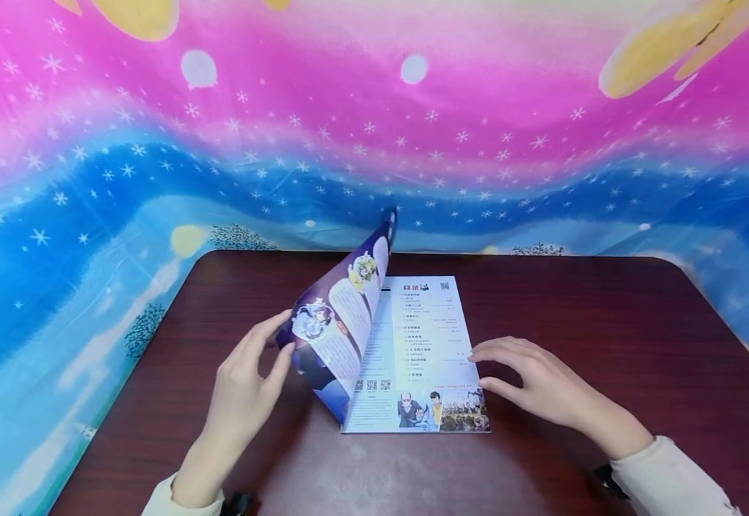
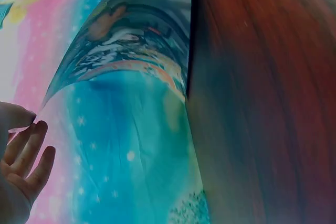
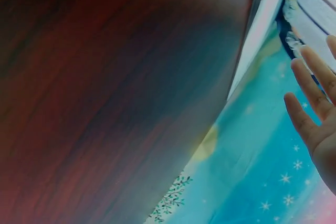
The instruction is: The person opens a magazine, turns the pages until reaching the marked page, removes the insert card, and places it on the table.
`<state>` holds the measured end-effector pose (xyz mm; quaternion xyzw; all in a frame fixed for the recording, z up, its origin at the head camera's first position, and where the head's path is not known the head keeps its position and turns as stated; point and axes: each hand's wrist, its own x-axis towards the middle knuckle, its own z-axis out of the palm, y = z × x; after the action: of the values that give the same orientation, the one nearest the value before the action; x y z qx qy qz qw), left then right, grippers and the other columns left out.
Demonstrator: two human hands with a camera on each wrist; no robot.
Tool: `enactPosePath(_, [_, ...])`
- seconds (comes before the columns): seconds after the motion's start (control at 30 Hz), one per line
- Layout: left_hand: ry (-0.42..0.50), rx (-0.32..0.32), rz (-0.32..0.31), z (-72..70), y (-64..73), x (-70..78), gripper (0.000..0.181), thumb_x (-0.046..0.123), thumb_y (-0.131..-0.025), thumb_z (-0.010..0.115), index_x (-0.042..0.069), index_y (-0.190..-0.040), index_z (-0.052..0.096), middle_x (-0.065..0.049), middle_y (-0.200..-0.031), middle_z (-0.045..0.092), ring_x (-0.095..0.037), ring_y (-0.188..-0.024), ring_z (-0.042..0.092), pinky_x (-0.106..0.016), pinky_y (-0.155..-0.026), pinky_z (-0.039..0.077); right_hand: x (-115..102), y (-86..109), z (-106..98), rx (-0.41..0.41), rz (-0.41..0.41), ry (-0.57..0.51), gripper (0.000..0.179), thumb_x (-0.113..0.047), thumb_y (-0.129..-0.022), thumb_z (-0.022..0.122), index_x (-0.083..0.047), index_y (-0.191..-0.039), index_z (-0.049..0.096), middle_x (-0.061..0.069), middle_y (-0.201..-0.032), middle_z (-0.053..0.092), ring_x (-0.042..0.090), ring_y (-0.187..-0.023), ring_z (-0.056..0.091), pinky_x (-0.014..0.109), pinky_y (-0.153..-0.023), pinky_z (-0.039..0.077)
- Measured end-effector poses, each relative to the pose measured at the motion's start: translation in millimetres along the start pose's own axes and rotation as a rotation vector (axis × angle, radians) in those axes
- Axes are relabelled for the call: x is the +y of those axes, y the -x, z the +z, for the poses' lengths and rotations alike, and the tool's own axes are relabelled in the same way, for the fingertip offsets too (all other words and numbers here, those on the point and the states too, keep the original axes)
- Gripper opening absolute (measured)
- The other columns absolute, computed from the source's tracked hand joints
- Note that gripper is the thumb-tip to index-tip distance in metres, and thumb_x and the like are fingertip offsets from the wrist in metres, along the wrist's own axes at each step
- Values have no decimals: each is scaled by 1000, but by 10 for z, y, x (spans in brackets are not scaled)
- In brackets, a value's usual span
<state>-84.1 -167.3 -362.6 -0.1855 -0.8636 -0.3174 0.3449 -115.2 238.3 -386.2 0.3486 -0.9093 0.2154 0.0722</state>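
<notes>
Mid-frame, the left hand (image 1: pixel 241 390) pinches the curled, purple-printed cover (image 1: pixel 345 315) of a white-paged paper magazine (image 1: pixel 428 344); the right hand (image 1: pixel 532 380) holds nothing.

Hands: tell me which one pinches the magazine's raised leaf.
The left hand pinches the raised leaf by its edge; the right hand, fingers extended, is beside the flat contents page.
</notes>
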Motion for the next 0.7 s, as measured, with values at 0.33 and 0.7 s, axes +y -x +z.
enactPosePath(0.33, [-90, -42, -196, -309, 171, -234, 72, -9, -75, 81, 9, -140, 54, -13, -119, 63, -28, -107, 63, 0, -94, 28, 60, 89, 47, -79, 74, 22, 30, -26, -88, 77, -20, -117, 71, -11, -120, 65, 13, -111, 60, 44, -92, 51])
enactPosePath(0.7, [-202, -188, -361, -586, 423, -439, 69, 1, -78, 83, 5, -139, 52, -15, -112, 63, -33, -97, 60, -54, -76, 48, 69, 122, 104, -148, 123, -1, 38, -26, -89, 76, -20, -125, 67, -10, -127, 62, 15, -119, 58, 44, -97, 50])
